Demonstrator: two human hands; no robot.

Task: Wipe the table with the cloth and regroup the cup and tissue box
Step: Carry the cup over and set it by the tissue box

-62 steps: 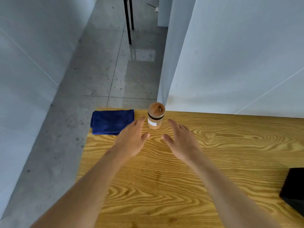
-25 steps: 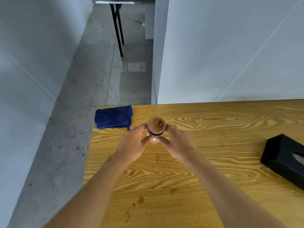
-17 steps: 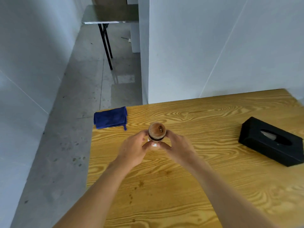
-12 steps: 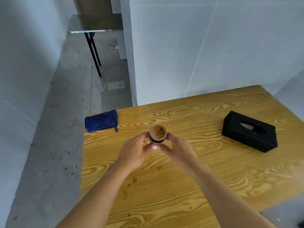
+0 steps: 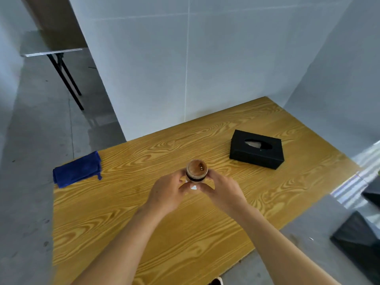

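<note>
A brown cup [image 5: 196, 170] with a wooden lid and a dark band is held over the middle of the wooden table [image 5: 127, 219]. My left hand [image 5: 167, 192] grips its left side and my right hand [image 5: 223, 191] grips its right side. Whether its base touches the table is hidden by my fingers. A black tissue box [image 5: 256, 148] lies on the table to the right of the cup, apart from it. A folded blue cloth [image 5: 77, 169] lies at the table's far left corner, partly over the edge.
A grey wall runs along the table's far side and right side. Bare concrete floor lies to the left. A small metal table with black legs [image 5: 61, 66] stands farther back on the left. Dark objects [image 5: 362, 239] sit low at the right.
Both hands closed on the cup by the cloth and carried it toward the table's middle. The view swung right, bringing the whole tissue box into sight.
</note>
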